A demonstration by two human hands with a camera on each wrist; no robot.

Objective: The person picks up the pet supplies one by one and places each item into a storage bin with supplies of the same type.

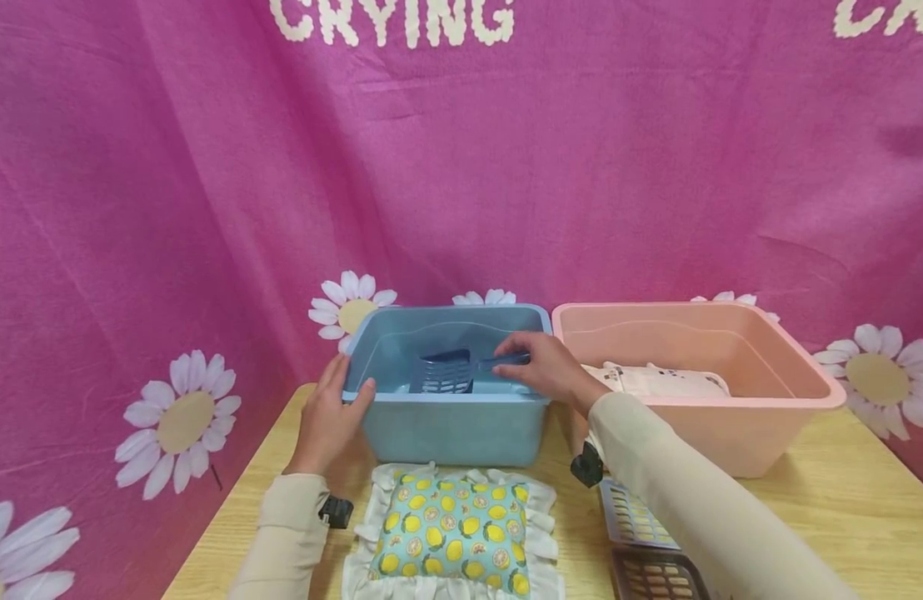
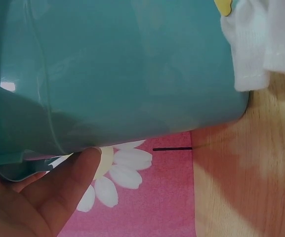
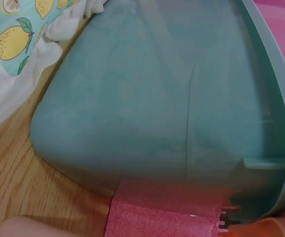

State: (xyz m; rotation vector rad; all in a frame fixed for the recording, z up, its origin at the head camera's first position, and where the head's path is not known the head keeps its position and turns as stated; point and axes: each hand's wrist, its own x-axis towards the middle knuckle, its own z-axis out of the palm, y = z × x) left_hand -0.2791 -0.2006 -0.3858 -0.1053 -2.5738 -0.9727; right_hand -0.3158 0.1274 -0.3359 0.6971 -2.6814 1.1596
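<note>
A dark blue slotted litter scoop (image 1: 445,372) is inside the blue plastic tub (image 1: 454,433), its blade toward the tub's left side. My right hand (image 1: 540,367) pinches the scoop's handle above the tub's right part. My left hand (image 1: 330,417) holds the tub's front left corner at the rim, thumb at the front and fingers along the left side. In the left wrist view, the thumb (image 2: 78,180) lies near the tub's outer wall. The right wrist view mostly shows the tub's outside (image 3: 147,98), with the scoop out of sight.
A pink tub (image 1: 761,433) stands on the right with a white printed cloth item (image 1: 664,382) in it. A lemon-print cushion (image 1: 454,529) lies in front. Blue-grey (image 1: 632,518) and brown (image 1: 656,575) slotted pieces lie under the right forearm. A pink curtain (image 1: 581,167) hangs behind.
</note>
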